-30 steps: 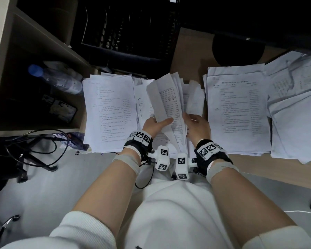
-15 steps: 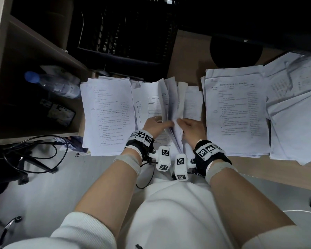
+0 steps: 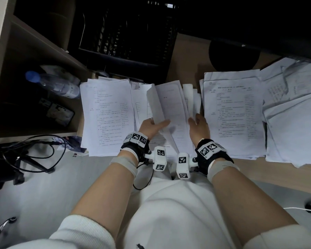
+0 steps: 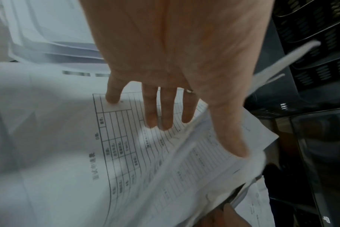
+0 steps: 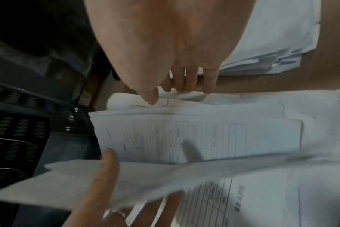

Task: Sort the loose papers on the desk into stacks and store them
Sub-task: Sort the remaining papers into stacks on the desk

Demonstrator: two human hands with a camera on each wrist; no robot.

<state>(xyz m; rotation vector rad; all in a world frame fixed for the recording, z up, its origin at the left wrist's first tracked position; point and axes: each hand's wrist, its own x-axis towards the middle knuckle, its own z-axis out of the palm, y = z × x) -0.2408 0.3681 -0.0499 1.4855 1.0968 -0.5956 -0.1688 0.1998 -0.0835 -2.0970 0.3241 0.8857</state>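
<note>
Both hands are in the middle pile of papers (image 3: pixel 169 112) on the table (image 3: pixel 187 56). The left hand (image 3: pixel 151 125) has its fingers laid flat and straight on a printed form (image 4: pixel 126 153), thumb stretched across the lifted sheets. The right hand (image 3: pixel 198 125) curls its fingers around the bent-over right edge of those sheets, thumb on top, keeping them raised. A neat stack (image 3: pixel 106 115) sits just left, another stack (image 3: pixel 233 112) just right, with looser sheets (image 3: pixel 294 108) beyond. A black mesh tray (image 3: pixel 126 31) stands behind, a water bottle (image 3: pixel 56 84) on the shelf.
</note>
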